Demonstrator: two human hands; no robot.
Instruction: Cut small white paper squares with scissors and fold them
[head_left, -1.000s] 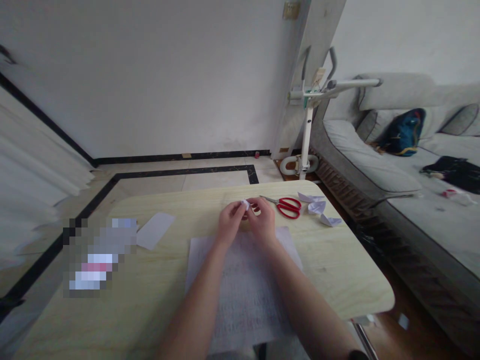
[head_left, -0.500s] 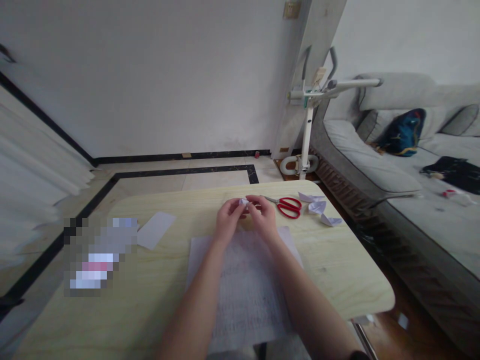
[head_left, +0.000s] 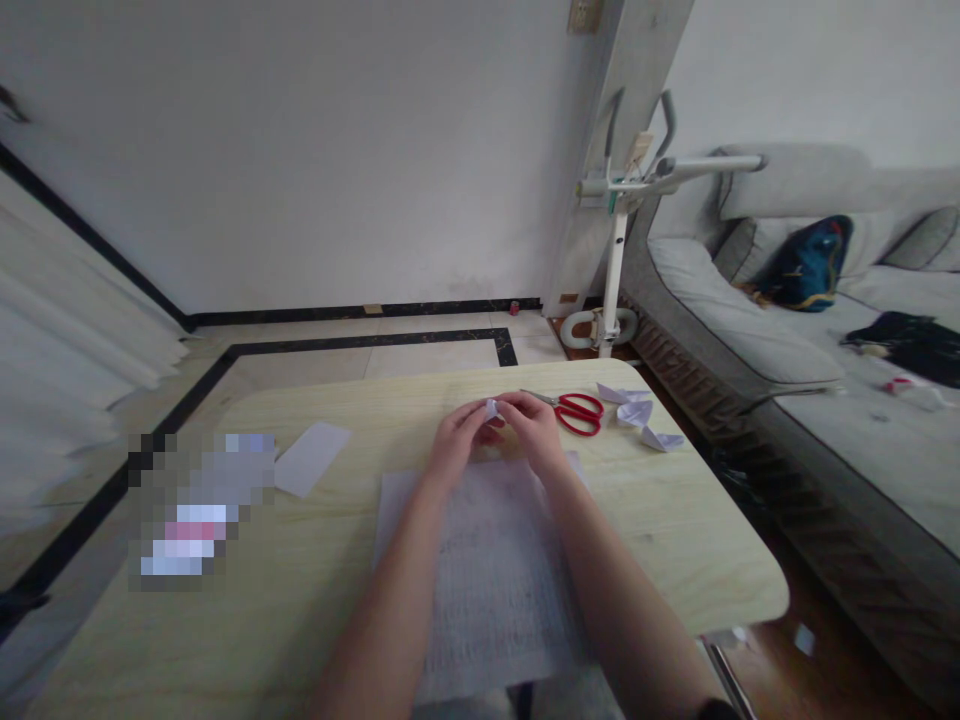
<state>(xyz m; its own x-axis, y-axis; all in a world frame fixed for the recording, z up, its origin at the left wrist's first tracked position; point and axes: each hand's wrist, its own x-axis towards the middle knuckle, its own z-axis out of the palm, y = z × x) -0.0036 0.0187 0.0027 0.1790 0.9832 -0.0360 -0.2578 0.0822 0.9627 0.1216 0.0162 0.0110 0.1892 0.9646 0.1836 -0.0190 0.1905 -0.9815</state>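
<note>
My left hand (head_left: 456,444) and my right hand (head_left: 534,430) meet above the far middle of the pale wooden table (head_left: 300,590). Between their pinched fingertips sits a small folded piece of white paper (head_left: 491,408). Both hands are closed on it. Under my forearms lies a large white sheet with faint print (head_left: 487,590). Red-handled scissors (head_left: 574,411) lie just right of my right hand.
Several small folded white paper pieces (head_left: 637,412) lie past the scissors near the table's right corner. A white paper slip (head_left: 311,457) and a blurred-out patch are at the left. A grey sofa (head_left: 757,330) and a white exercise machine (head_left: 615,250) stand to the right.
My hands have stayed in the same spot, working the small paper between the fingertips; my right hand's fingers have shifted slightly over it.
</note>
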